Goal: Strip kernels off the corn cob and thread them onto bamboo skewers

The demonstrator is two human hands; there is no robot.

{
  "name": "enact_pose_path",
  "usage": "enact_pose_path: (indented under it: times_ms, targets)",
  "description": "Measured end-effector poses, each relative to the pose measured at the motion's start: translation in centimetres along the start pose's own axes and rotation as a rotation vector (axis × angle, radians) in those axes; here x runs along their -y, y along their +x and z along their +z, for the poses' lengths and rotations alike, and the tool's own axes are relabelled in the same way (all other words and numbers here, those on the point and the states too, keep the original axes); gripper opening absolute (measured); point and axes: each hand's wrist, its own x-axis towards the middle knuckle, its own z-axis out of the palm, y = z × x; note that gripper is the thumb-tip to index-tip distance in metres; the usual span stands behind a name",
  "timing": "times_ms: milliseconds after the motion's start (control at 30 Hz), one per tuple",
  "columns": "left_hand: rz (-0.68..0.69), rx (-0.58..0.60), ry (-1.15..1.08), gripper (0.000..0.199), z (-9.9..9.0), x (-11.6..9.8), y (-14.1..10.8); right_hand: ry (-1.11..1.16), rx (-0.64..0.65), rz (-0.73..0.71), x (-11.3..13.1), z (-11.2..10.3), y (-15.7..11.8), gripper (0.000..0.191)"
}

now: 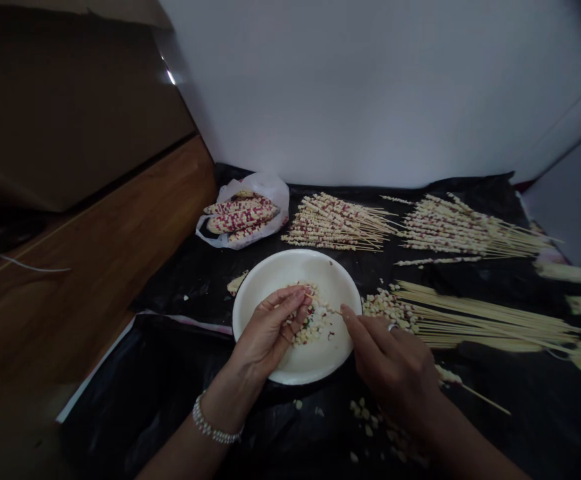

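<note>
Your left wrist (230, 407) carries a pale, beaded bracelet (210, 430); your right fingers (356, 330) wear what seems a silvery ring (392, 327).

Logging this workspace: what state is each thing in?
Round white bowl: upright, holding loose cream kernels.
Translucent plastic bag: open, holding red-and-cream corncobs.
Thin wooden skewer: partly threaded, gripped by right hand.
Left hand: pinching skewer's end.
Kernel-covered wooden skewers: mostly in two piles.
Bare wooden skewers: lying bunched.
Black plastic sheet: creased.

Dim room. Pale wall (370, 87) far, wood-grain surface (135, 213) left, dark brown panel (80, 107) alongside. 1 bright glint (171, 77) by wall.
</note>
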Motion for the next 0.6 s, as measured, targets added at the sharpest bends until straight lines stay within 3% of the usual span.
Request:
enact_pose_path:
  times_ms: [167, 600]
  targets:
    - [-0.050, 0.021, -0.009, 0.020, 0.08, -0.09, -0.14, 0.013, -0.001, 0.004, 0.04, 0.03, -0.13, 0.032]
    - [-0.091, 0.168, 0.115, 0.009, -0.21, 0.23, -0.27, 0.058, 0.002, -0.002, 0.43, -0.22, 0.14, 0.031]
